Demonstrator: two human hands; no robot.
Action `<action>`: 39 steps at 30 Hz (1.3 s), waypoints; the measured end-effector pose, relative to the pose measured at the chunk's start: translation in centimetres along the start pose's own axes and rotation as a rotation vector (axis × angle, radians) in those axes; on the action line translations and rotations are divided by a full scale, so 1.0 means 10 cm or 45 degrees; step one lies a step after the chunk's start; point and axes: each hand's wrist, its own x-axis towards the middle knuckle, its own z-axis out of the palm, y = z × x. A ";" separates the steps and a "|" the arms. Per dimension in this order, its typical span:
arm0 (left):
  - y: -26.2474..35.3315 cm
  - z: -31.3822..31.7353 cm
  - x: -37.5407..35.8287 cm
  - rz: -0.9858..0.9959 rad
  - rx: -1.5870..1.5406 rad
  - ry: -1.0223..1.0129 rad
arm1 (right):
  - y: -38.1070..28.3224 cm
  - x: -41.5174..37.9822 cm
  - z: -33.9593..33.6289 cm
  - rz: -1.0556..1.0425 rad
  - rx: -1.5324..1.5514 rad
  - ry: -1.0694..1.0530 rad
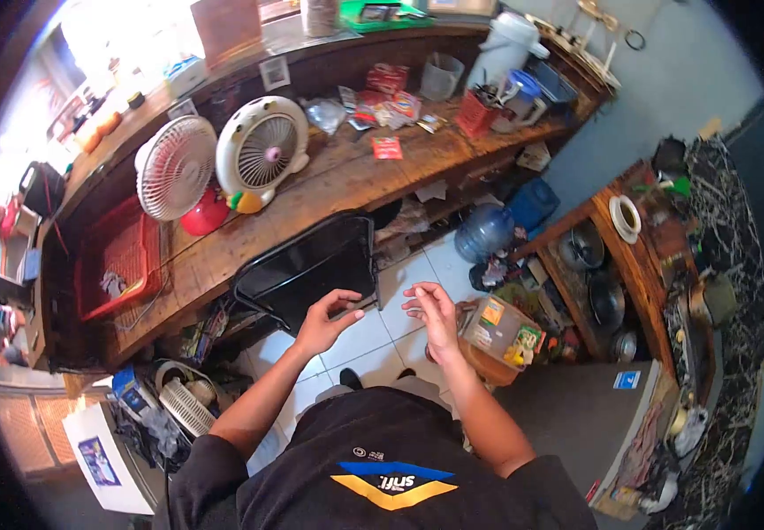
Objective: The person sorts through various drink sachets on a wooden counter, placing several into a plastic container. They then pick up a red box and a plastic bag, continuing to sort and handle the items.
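Note:
My left hand [329, 321] is raised in front of my body, its fingers curved and apart from the thumb, with nothing in it. Behind it stands a black chair [307, 265] with a metal frame. Level with it on the right, my right hand [432, 320] is also in the air, fingers loosely bent and spread, holding nothing. The two hands do not touch each other. Below them show the white floor tiles [360, 340]. To the right of my right hand is a container [497, 331] with colourful packets on it.
A long wooden counter [338, 181] holds two fans [262, 152], a red tray [117, 256], packets [388, 147], a red basket [475, 115] and a jug. A blue water bottle [485, 231] stands beneath it. Wooden shelves with pans [607, 300] are at the right.

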 end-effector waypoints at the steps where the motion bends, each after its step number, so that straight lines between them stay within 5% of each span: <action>1: -0.01 -0.04 0.02 0.004 -0.009 0.025 | -0.03 0.02 0.04 0.002 -0.003 0.005; 18: 0.15 0.21 1.13 -0.025 0.012 0.023 | -0.20 1.03 -0.47 0.281 0.171 0.042; 22: 0.18 0.44 1.63 -0.054 -0.027 0.079 | -0.39 1.57 -0.78 0.537 0.531 -0.029; 27: 0.37 0.66 2.10 -0.012 0.072 0.074 | -0.59 2.20 -1.04 0.632 0.506 0.261; 31: 0.40 0.64 2.22 -0.018 0.047 0.178 | -0.67 2.61 -0.97 0.585 0.415 0.364; 39: 0.47 0.29 2.22 -0.064 0.194 0.287 | -0.59 2.89 -0.32 0.618 0.435 0.116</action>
